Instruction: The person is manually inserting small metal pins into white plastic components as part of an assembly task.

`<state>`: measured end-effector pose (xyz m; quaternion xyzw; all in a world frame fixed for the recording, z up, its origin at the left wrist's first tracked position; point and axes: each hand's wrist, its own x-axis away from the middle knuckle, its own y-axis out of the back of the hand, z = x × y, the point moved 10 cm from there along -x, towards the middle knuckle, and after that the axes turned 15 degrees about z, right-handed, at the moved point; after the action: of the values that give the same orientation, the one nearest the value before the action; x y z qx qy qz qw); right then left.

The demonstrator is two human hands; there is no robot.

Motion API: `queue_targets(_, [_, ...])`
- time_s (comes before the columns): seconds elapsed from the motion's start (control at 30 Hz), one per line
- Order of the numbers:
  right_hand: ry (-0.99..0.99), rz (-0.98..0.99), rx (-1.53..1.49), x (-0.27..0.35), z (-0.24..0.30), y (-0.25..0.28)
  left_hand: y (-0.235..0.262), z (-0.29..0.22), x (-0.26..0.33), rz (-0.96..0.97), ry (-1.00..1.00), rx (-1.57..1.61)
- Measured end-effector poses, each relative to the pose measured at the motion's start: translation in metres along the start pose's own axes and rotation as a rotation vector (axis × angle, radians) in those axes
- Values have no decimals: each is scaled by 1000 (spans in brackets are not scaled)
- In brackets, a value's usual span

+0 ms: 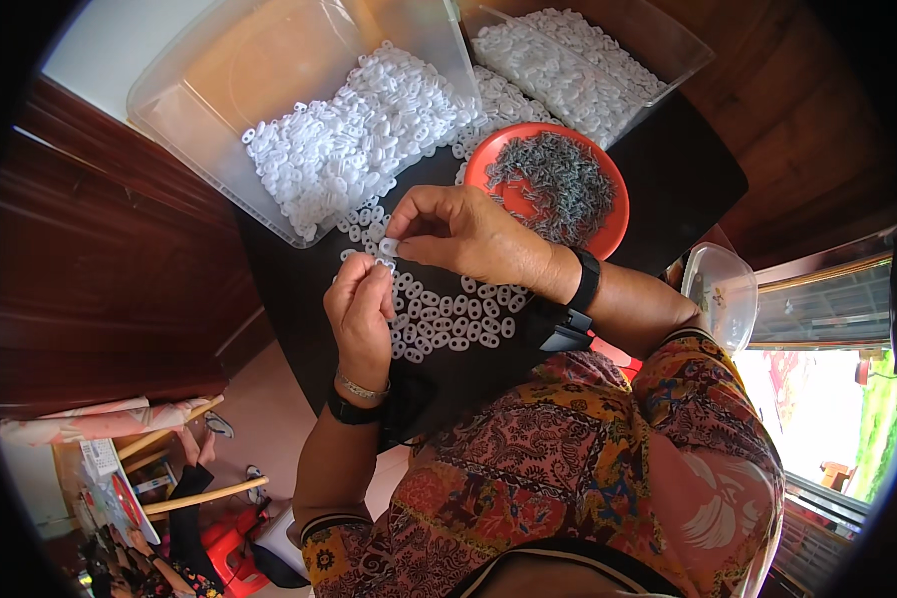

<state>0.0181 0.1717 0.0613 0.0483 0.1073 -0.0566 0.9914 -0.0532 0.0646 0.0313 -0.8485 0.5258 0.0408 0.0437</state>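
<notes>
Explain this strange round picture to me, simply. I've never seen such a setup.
No machine here: these are a person's bare hands. One fisheye camera, worn on the head, looks down, so straight edges bend and the rim goes black. On the dark table lie small white two-holed pieces, beside a red dish of small grey parts and two clear bins heaped with white pieces. The right hand pinches a white piece; the left hand's fingertips meet close by, their grip partly hidden.
</notes>
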Motion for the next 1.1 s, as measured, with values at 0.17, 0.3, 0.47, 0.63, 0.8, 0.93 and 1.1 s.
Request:
queue_targets(0.17, [9,-8,79,0,4,1,-1,2,0,9,3,-6])
queue_targets(0.3, [-27,29,135,0,7,-4,-2,3,1,5,-2,-33])
queue_targets(0.47, [-15,39,155,0,6,-7,-1,3,1,8,-27,-8])
queue_targets(0.63, [29,17,302,2,8,-16,-1,2,3,-39,18,24])
queue_targets(0.8, [58,-19,341,4,13,-14,1,5,3,-36,5,62])
queue_targets(0.93, [21,36,325,3,15,-17,0,0,2,17,-15,-10])
queue_targets(1.1, [4,88,101,2,10,-18,-6,-12,1,95,-56,-85])
